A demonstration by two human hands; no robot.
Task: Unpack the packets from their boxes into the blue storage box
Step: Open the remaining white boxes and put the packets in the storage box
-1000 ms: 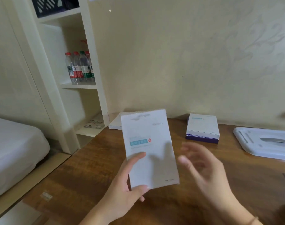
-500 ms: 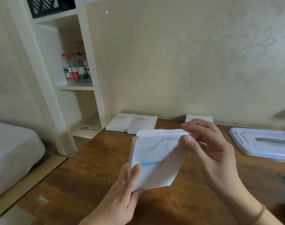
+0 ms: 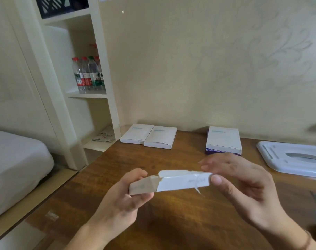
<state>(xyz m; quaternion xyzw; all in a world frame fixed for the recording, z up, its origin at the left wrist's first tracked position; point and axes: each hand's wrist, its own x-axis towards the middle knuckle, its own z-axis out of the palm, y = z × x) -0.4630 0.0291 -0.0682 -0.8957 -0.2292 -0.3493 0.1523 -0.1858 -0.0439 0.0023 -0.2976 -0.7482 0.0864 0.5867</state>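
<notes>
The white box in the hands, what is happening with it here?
A person holds a flat white box above the wooden table, end-on to the camera. The left hand grips one end; the right hand pinches the other, where the flap looks partly torn open. No packet is out yet. Three more boxes and a white lid lie near the wall.

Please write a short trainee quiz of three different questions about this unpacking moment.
1. True or false: the white box is held by both the left hand and the right hand.
2. How many white boxes lie side by side at the table's far left edge?
3. What lies under the far box? A) purple box B) bottle

Key: 1 true; 2 two; 3 A
</notes>
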